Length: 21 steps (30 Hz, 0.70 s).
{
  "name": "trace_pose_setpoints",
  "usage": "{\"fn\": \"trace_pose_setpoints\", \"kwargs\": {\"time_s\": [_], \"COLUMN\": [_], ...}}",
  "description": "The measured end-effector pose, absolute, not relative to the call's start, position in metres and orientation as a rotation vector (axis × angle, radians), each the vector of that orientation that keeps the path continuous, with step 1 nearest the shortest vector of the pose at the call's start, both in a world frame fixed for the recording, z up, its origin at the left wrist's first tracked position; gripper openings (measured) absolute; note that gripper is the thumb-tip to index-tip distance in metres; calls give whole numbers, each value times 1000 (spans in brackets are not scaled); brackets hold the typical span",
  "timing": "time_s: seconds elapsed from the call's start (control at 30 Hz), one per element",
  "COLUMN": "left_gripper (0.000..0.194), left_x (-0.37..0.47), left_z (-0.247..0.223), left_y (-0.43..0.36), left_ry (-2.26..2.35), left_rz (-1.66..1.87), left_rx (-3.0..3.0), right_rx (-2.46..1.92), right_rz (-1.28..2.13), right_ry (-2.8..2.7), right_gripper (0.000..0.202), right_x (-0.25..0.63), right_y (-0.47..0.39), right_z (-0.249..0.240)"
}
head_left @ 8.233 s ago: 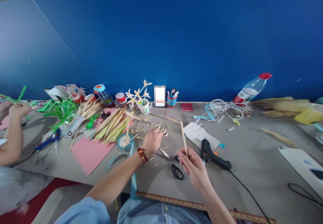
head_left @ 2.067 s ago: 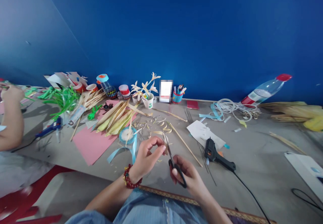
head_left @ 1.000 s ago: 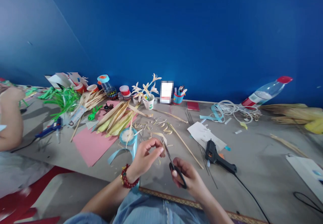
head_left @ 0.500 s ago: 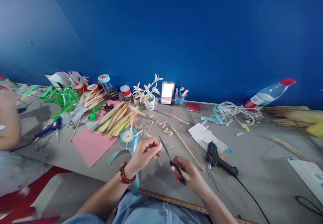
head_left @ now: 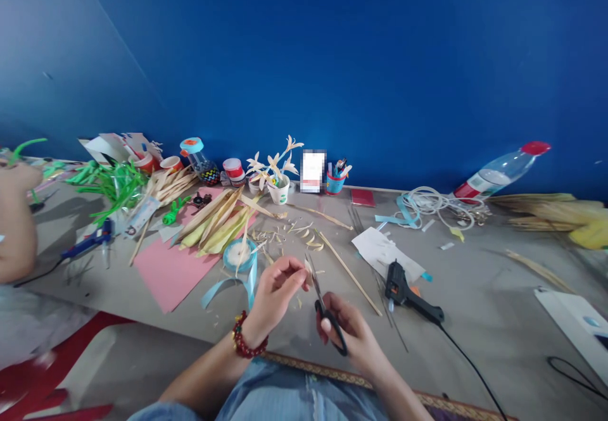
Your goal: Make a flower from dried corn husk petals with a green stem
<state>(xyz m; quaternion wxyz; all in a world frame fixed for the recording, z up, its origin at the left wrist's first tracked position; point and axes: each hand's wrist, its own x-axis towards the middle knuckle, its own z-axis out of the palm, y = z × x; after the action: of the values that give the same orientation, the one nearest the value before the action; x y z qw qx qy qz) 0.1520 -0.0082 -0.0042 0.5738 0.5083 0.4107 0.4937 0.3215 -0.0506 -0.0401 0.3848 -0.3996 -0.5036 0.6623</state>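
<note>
Pinching a small pale piece [head_left: 308, 275] between the thumb and fingers of the left hand [head_left: 279, 291], just below the middle of the frame in the head view; wearing a red bead bracelet [head_left: 241, 340] on that wrist. Gripping black-handled scissors [head_left: 320, 306] in the right hand [head_left: 351, 327], slightly lower and to the right, with fingers curled round the handles and blades pointing up and a little left — right at the pale piece. Cannot tell whether touching it with the blades, or cutting into it.

Just above the hands, can see curled scraps [head_left: 311, 242] scattered on the grey counter [head_left: 465, 288], and a thin stick [head_left: 350, 273] slanting down to the right, near the right hand. Farther right, can make out a black glue gun [head_left: 406, 291] beside a white sheet [head_left: 382, 253]. Left of centre, can find a roll of blue ribbon [head_left: 239, 254] next to husks [head_left: 216, 228] lying partly over pink paper [head_left: 175, 275]. Higher up, near the middle, can pick out pale flowers [head_left: 274, 164] standing in a white cup [head_left: 279, 193]. Toward the right, can spot a red-capped bottle [head_left: 494, 177] — tilted, not upright. At the far left edge, can see a co-worker's hand [head_left: 21, 177] with a green strip [head_left: 29, 144] rising from it.
</note>
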Motion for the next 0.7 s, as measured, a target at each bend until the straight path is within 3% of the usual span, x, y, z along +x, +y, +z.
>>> {"fn": "trace_pose_setpoints", "kwargs": {"time_s": [0.7], "left_gripper": [16], "left_x": [159], "left_z": [-5], "left_y": [-15], "left_ry": [1127], "left_rz": [1207], "left_rx": [1390], "right_rx": [-1109], "right_rz": [1592], "right_ry": [-1305], "right_gripper": [53], "right_x": [321], "right_y": [-52], "right_z": [-41]}}
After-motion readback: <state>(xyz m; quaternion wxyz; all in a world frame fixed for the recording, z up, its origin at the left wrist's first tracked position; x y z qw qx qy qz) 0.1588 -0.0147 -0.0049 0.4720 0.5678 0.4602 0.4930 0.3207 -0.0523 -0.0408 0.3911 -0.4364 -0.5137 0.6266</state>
